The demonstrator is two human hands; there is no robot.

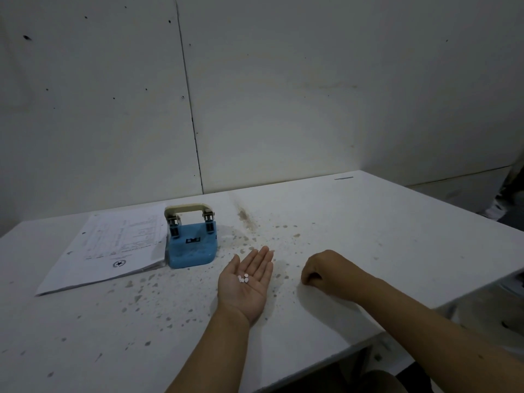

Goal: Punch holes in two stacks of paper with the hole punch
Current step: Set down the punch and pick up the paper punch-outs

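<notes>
A blue hole punch (pixel 192 245) with a beige lever stands on the white table (pixel 368 236), left of centre. Just left of it lies a stack of printed paper (pixel 110 248), its right edge touching the punch. My left hand (pixel 245 282) rests palm up on the table, right of the punch, fingers spread, with three small white paper discs (pixel 243 278) lying loose in the palm. My right hand (pixel 326 269) rests knuckles up further right, its fingers curled under against the tabletop; whether it holds anything is hidden.
The tabletop is speckled with brown stains around both hands. A white wall stands right behind the table. The table's right edge runs diagonally near my right forearm, with floor beyond it.
</notes>
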